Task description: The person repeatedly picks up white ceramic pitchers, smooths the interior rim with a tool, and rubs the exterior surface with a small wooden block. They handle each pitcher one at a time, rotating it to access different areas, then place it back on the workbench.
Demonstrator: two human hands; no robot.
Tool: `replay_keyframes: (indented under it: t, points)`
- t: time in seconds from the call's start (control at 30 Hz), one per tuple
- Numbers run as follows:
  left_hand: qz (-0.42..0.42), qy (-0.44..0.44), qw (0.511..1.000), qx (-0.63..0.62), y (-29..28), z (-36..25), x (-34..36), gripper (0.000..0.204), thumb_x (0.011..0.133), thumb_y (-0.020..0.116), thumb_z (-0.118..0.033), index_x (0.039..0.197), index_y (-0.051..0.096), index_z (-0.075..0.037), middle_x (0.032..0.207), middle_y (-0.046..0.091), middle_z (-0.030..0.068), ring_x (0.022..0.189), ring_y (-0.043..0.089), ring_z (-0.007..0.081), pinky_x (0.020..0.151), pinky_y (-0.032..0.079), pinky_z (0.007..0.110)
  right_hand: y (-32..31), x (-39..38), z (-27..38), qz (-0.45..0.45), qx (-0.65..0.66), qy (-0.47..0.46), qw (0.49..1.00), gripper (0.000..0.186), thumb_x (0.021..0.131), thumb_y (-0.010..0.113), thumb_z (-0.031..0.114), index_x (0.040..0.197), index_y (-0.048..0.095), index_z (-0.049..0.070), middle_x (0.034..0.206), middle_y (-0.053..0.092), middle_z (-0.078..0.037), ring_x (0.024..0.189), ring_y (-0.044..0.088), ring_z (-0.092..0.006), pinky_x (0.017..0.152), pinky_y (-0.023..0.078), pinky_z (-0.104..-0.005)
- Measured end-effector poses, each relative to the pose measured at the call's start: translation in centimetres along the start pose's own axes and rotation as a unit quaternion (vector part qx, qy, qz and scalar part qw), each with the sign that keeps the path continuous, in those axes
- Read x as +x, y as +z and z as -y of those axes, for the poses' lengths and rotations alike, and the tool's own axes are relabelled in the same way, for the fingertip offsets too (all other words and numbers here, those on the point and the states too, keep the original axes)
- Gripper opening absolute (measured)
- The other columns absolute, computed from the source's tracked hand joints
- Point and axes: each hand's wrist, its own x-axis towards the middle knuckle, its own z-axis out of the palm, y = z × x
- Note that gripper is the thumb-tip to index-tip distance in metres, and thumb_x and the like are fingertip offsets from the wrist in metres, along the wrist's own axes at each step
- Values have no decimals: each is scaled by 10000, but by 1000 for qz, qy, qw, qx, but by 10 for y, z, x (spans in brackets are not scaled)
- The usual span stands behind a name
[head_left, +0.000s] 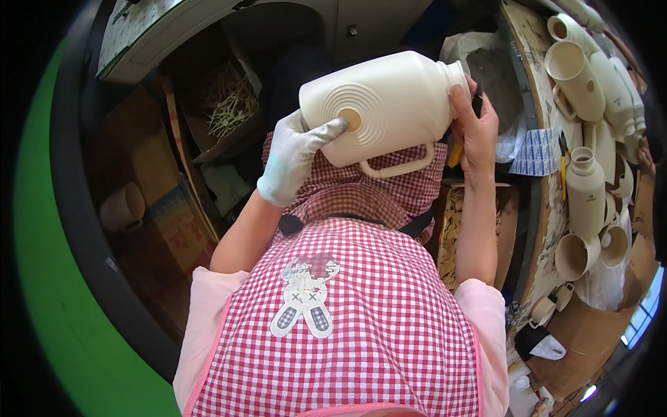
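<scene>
Cream loop-handled jug point(392, 104) is up over the lap at the far end of the gingham apron point(389, 333), held on its side: neck to R & a bit higher than the base, handle on the side nearest the apron. L hand point(292, 156), in a grey-white glove, grips the base end, thumb on the tan disc point(353, 120) amid ringed ridges; its other fingers are mostly hidden. R hand point(476, 128), bare, holds the neck end w/ thumb on the collar. Orange bit point(455, 154) shows by R palm; can't tell what it is or if it's gripped too.

Apron has pink trim & a worn rabbit patch point(302, 299).

R of apron: workbench point(545, 208) w/ cream bottle point(586, 198), another cream jug point(580, 87), cream cup point(575, 256) & a thin yellow tool point(563, 170); blue-&-white printed sheet point(535, 153) at bench edge. Cardboard box point(506, 233) just R of apron's far part.

L of apron: carton w/ pale straw-like strips point(233, 111); cream mug point(124, 207) farther L; green floor point(42, 278) farthest L.
</scene>
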Motion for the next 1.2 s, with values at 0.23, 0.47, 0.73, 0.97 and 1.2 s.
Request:
replay_keyframes:
  t: [0.23, 0.47, 0.73, 0.97, 1.2]
  points:
    - [58, -40, 985, -156, 3, 2, 4, 513, 982, 736, -324, 1261, 631, 93, 1114, 733, 153, 1008, 728, 196, 879, 596, 322, 19, 26, 28, -94, -280, -53, 954, 497, 1071, 572, 388, 1363, 628, -10, 1023, 666, -46, 851, 594, -91, 756, 488, -243]
    - [-15, -81, 993, -88, 15, 2, -11, 475, 1026, 678, -260, 1311, 581, 108, 1171, 719, 221, 988, 759, 245, 859, 641, 344, 56, -59, 30, 202, -237, -29, 950, 381, 1048, 591, 95, 1426, 638, 85, 844, 676, -54, 623, 563, -99, 583, 467, -255]
    - [-25, -62, 997, -23, 25, 0, -17, 503, 1017, 695, -318, 1314, 601, 77, 1143, 731, 180, 965, 752, 217, 823, 633, 315, 67, -66, -1, 166, -326, -234, 901, 436, 968, 681, 49, 1399, 649, 106, 865, 703, -140, 683, 688, -268, 619, 547, -362]
    - [-26, -69, 997, -20, 31, -1, -17, 488, 1020, 694, -308, 1313, 608, 72, 1123, 732, 178, 959, 748, 205, 801, 633, 300, 70, -73, 7, 143, -396, -229, 877, 484, 938, 681, 11, 1409, 641, 116, 843, 677, -120, 644, 666, -267, 598, 534, -370]
    - [-40, -27, 999, 21, 43, 6, -11, 408, 1025, 658, -218, 1263, 623, 111, 1054, 725, 148, 870, 729, 175, 727, 619, 285, 74, -79, 14, 125, -515, -225, 817, 510, 898, 645, -39, 1391, 633, 94, 835, 652, -130, 644, 666, -305, 581, 527, -389]
